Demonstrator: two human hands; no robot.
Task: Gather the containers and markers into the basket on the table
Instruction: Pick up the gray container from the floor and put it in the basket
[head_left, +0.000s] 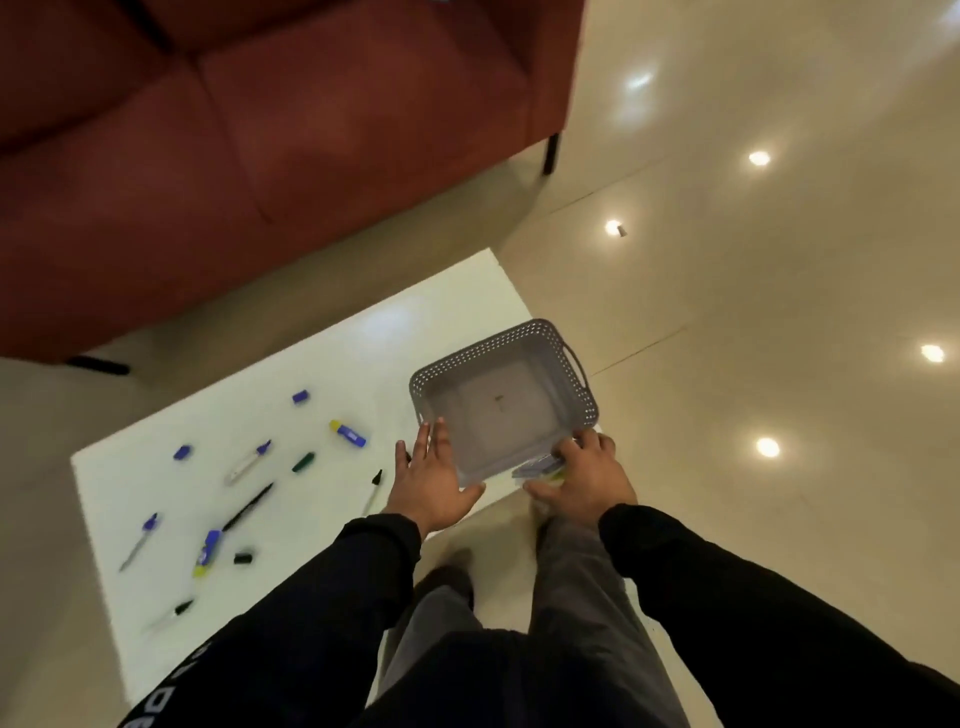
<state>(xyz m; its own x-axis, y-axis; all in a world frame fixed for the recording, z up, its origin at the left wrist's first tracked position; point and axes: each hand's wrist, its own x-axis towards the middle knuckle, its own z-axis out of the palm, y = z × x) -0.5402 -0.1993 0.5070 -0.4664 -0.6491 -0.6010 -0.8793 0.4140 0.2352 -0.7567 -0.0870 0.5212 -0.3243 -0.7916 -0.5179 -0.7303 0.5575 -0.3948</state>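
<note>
In the head view, a grey basket (493, 347) is seen at the near right corner of the white table (358, 343), held between the two hands. The left hand (431, 480) is laid flat, fingers straight, against its left wall; the right hand (584, 478) is curled round its near right corner, where a small blue-and-yellow thing (540, 466) is half hidden. Markers (248, 461) are scattered well to the left.
</note>
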